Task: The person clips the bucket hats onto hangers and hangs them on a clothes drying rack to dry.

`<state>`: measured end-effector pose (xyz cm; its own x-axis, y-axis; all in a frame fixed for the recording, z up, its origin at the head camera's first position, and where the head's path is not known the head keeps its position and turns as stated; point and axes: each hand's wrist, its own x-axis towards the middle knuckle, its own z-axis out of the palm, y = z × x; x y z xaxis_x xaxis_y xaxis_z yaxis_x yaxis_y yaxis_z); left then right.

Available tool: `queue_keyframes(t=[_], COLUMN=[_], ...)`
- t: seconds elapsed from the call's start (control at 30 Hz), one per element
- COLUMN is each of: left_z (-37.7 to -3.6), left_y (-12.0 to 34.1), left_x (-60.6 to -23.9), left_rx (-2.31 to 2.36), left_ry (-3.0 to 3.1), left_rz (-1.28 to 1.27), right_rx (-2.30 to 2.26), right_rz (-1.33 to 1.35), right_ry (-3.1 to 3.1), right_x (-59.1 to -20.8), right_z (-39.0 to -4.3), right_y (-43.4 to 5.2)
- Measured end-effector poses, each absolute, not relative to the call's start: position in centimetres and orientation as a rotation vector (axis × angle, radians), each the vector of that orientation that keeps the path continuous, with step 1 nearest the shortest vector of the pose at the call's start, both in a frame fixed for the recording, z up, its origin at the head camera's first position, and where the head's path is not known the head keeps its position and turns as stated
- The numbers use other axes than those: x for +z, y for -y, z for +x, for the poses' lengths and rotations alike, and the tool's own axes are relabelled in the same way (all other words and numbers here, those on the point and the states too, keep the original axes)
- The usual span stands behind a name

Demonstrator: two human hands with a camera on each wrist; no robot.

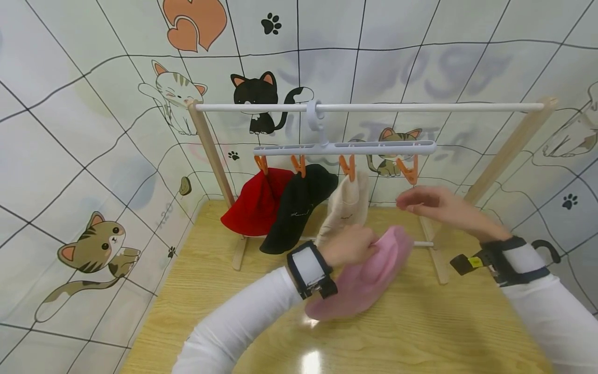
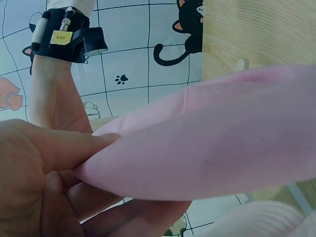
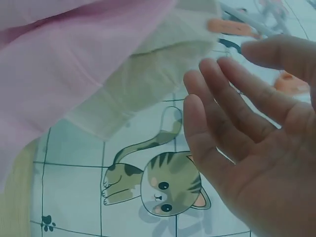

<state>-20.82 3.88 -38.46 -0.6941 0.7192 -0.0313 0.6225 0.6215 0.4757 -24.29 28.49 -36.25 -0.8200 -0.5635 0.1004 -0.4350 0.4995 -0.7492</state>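
The pink hat (image 1: 362, 278) hangs above the wooden table (image 1: 420, 337), held up near the middle of the head view, just below the row of hats on the rack. The left hand (image 1: 348, 245) pinches its brim; in the left wrist view the thumb and fingers (image 2: 64, 148) press the pink cloth flat between them. The right hand (image 1: 432, 203) is up to the right of it and holds nothing, its fingers (image 3: 217, 113) straight and slightly spread, close under the free orange clip (image 1: 409, 170) at the right end of the white clip hanger (image 1: 345, 149). Further back, three other clips on that hanger hold a cream hat (image 1: 345, 205), a black hat (image 1: 299, 205) and a red hat (image 1: 257, 200), side by side. The hanger hooks over the white rail (image 1: 420, 107) of a wooden-legged rack, with the cat-patterned wall (image 1: 93, 156) behind it.
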Motion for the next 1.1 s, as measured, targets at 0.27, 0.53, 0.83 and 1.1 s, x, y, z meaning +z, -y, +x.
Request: queue_keyframes(t=[0.27,0.53,0.83,1.1], left_z=[-21.0,-21.4,-21.8,-22.3], left_y=[-4.3,-4.7,-5.0,-5.2], left_x=[-37.4,-36.8,-35.9,-35.5], left_rx=[0.709,0.685,0.642,0.680], left_ry=[-2.612,-2.617,-2.642,-2.646], left_rz=[1.071,1.082,1.126,1.129], right_rx=[-1.403,-1.641,-1.903,-1.998], right_rz=[-0.620,-0.797,-0.911,-0.969], right_ry=[-2.582,-2.409,-1.856,-1.651], right_x=[-33.7,-32.0,-31.5,-31.8], right_z=[-24.6,-25.6,-27.6,-28.1], right_y=[-28.9,-28.1,-26.9,-26.4])
